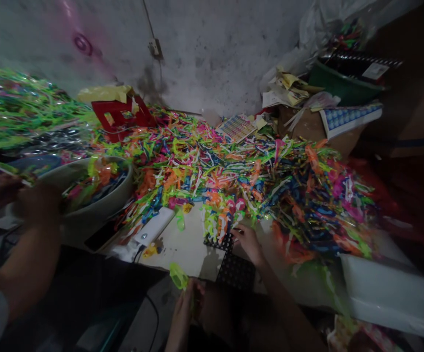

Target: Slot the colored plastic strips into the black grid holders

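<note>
My left hand (pixel 188 299), low in the middle, has its fingers closed on a yellow-green toy glasses frame (pixel 178 276) that sticks up past the fingertips. Further up, my right hand (pixel 249 243) is at the edge of a black perforated tray (pixel 235 272). Its fingers are bent together at the tray; what they pinch, if anything, is too small to tell. Several colourful plastic pieces (pixel 217 222) in orange, white and green stand side by side on the tray's far part, just left of those fingers.
A large heap of colourful plastic pieces (pixel 212 156) covers the table's back. To the left, another person's arm (pixel 32 254) works by a pale tub (pixel 124 188). A white box-shaped device (pixel 155 226) lies near the front edge. A white plastic bin (pixel 391 293) stands right.
</note>
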The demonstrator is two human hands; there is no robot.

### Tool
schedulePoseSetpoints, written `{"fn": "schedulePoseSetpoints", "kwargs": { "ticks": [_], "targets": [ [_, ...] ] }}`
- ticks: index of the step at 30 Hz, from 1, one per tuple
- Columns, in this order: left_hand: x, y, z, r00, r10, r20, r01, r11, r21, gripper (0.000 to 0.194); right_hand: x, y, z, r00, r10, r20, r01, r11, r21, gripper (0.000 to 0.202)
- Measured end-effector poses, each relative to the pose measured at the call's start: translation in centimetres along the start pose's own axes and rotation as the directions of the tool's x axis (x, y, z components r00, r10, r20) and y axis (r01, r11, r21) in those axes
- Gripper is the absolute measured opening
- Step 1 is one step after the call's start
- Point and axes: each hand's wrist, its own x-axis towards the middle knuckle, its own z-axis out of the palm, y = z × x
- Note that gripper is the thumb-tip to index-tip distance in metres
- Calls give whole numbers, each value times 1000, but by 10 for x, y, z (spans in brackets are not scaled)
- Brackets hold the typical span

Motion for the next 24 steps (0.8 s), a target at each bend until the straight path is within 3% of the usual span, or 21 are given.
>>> {"fn": "schedulePoseSetpoints", "kwargs": {
  "ticks": [4, 10, 15, 21, 24],
  "targets": [
    [1, -8, 3, 999, 21, -30, -20, 999, 35, 68, 7, -2, 5, 1000, -10, -27, 4, 980, -201, 14],
    [6, -15, -1, 999, -32, -34, 32, 999, -8, 70, 14, -10, 12, 998, 50, -47, -66, 875, -480, 18],
    [2, -4, 0, 1000, 0, -2, 0, 1000, 13, 70, 9, -19, 16, 997, 50, -64, -76, 852, -517, 19],
    [-18, 14, 18, 976, 170, 135, -182, 980, 84, 65, -5, -25, 14, 997, 15, -74, -52, 849, -525, 21],
    [-24, 21, 28, 968, 235, 90, -243, 965, 97, 65, -28, -24, 7, 989, -72, -127, 0, 870, -493, 26]
  ]
}}
